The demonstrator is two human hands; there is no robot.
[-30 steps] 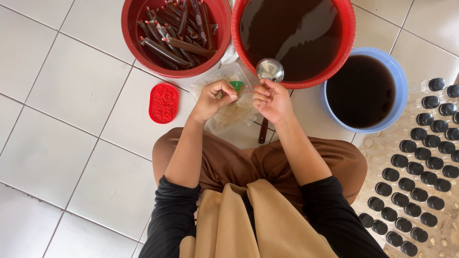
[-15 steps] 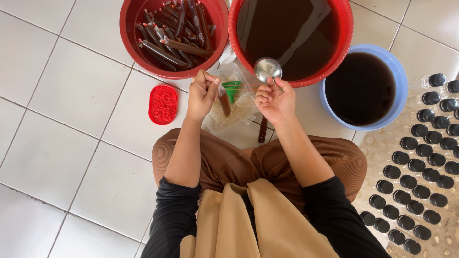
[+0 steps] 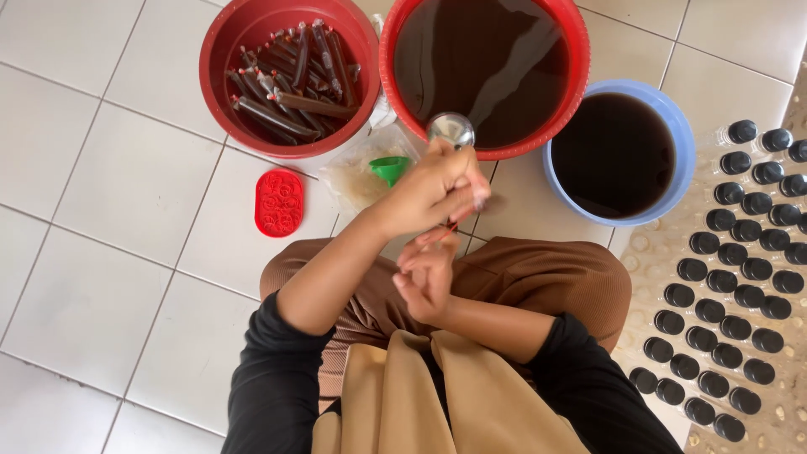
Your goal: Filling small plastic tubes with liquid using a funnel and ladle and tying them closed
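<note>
Raised left hand (image 3: 433,189) now covers ladle (image 3: 451,130) handle.

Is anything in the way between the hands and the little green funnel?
Nothing visible blocks it. The left hand is raised right beside the green funnel, which pokes out at its left edge over the clear plastic bag. The right hand sits lower, over the lap, with the left hand between it and the funnel.
</note>
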